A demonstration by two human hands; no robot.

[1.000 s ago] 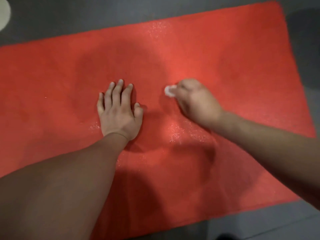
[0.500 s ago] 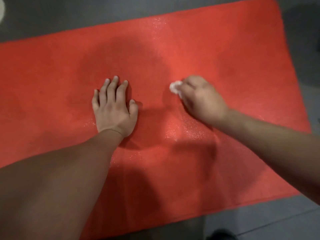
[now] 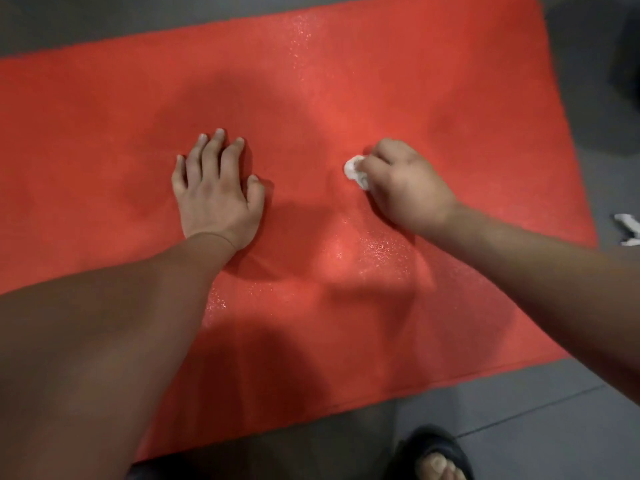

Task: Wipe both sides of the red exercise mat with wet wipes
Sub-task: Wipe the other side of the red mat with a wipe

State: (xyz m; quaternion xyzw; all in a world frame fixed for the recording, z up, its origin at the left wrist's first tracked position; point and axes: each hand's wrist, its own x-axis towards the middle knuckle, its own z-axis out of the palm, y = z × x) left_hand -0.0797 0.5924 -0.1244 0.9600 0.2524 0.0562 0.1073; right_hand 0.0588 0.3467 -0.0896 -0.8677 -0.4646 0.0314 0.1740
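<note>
Red mat point(image 3: 381, 81) is laid flat on a grey floor point(image 3: 104, 26), and most of the view is filled by it. The left hand point(image 3: 216, 192) is placed palm down near the mat's middle, with the fingers straight and slightly spread and the thumb set out to the side; nothing is held in it. The right hand point(image 3: 405, 188) is positioned on the mat to the right of the left hand, well apart from it. Its fingers are curled, and a small bunched white wipe point(image 3: 355, 171) is pinched in them. The wipe is held in contact with the mat surface, and only the part protruding beyond the fingertips is shown. Fine wet glints point(image 3: 367, 251) are visible on the mat on the near side of the wipe, and a further band is seen towards the mat's far edge. Off the mat's right edge, a crumpled white scrap point(image 3: 628, 230) lies on the floor; what it is cannot be determined. Off the mat's near edge, a foot point(image 3: 438, 464) in a black sandal point(image 3: 414, 445) is partly shown.
</note>
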